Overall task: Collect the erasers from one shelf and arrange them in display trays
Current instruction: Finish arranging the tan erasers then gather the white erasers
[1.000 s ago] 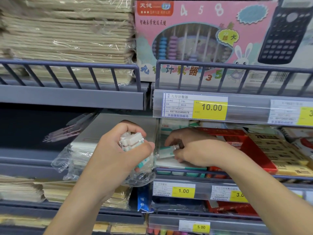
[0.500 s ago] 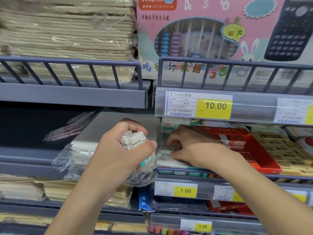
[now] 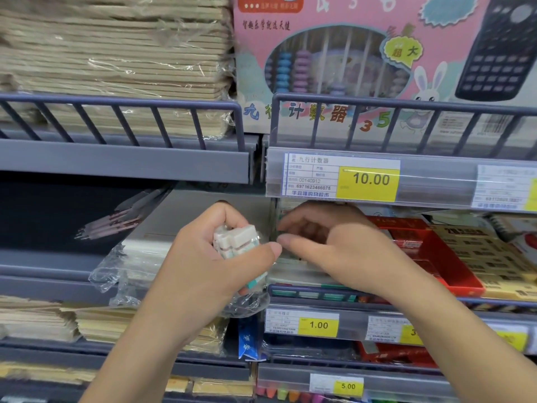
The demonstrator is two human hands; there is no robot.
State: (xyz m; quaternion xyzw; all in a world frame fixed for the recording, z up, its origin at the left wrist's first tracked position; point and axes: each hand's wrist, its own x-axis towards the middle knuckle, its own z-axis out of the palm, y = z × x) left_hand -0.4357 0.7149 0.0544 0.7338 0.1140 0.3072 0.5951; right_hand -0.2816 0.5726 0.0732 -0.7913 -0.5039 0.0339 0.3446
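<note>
1. Just below the 10.00 price tag [image 3: 368, 181], the left hand [image 3: 209, 274] is gripping a bundle of erasers [image 3: 236, 241], its grip curled tightly round them and their clear wrapper.
2. The erasers' long axes are running upright, ends pointing up toward that tag.
3. Right of the bundle, the right hand [image 3: 343, 251] is hovering blurred, fingers loosely curled; whether its grip is pinching anything, I cannot tell.

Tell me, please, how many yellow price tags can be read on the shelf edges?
3 readable: yellow 10.00 price tag upper rail, 1.00 tag middle rail, 5.00 tag bottom. Others at right are cut off.
</note>
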